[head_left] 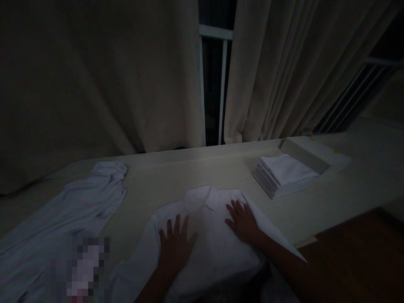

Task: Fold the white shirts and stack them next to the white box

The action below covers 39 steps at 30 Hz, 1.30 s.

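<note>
A white collared shirt (206,240) lies spread on the pale table (176,172), its collar pointing away from me. My left hand (176,246) rests flat on the left side of the shirt front, fingers spread. On the other side, near the shoulder, my right hand (242,221) presses the cloth with its fingers apart. Neither hand grips anything. The shirt's sleeves fall to both sides, and its lower part drops out of view towards me.
More white garments (85,198) lie loosely at the left, partly behind a blurred patch. A neat stack of folded white clothes (284,172) stands at the right, against a flat box (306,155). Long beige curtains (151,75) hang behind the table.
</note>
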Available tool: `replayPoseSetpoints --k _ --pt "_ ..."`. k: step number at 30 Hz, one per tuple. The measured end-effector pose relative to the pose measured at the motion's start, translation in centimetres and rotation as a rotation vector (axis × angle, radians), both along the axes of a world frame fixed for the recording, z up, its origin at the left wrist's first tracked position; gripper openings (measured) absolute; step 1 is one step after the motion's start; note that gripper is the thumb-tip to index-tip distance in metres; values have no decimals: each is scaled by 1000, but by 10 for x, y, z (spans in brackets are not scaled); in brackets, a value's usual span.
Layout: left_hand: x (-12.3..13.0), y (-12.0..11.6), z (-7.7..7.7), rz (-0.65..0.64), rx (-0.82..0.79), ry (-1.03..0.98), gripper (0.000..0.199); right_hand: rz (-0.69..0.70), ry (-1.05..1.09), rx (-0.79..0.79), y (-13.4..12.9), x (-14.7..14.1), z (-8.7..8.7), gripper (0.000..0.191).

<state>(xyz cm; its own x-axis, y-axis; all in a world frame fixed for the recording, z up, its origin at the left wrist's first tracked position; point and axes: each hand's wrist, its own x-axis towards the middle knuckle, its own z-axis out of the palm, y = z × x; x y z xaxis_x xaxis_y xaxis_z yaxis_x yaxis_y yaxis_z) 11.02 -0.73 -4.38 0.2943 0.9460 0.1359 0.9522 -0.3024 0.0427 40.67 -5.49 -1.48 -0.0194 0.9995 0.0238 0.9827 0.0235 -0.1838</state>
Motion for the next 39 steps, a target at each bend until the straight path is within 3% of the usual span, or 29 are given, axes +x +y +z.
replayPoseSetpoints --k 10,14,17,20,24,28,32,36,39 --pt "3 -3 9 -12 42 -9 73 22 15 32 1 -6 9 62" --pt "9 15 12 6 72 -26 69 46 55 84 29 -28 22 65" --pt "23 39 20 -68 99 -59 67 95 84 129 59 -50 28 68" --pt "38 66 23 -106 70 -74 68 87 87 119 88 -64 22 69" --pt "46 92 12 -74 57 -83 71 54 89 87 111 -65 3 74" --pt "46 102 3 -48 115 -130 73 42 90 113 118 -61 -11 79" --pt "48 105 7 -39 95 -170 75 29 84 103 118 -58 -13 80" --pt "35 102 15 23 104 -208 78 44 64 113 122 -65 -2 77" --pt "6 93 15 27 109 -148 71 145 47 173 135 -91 9 68"
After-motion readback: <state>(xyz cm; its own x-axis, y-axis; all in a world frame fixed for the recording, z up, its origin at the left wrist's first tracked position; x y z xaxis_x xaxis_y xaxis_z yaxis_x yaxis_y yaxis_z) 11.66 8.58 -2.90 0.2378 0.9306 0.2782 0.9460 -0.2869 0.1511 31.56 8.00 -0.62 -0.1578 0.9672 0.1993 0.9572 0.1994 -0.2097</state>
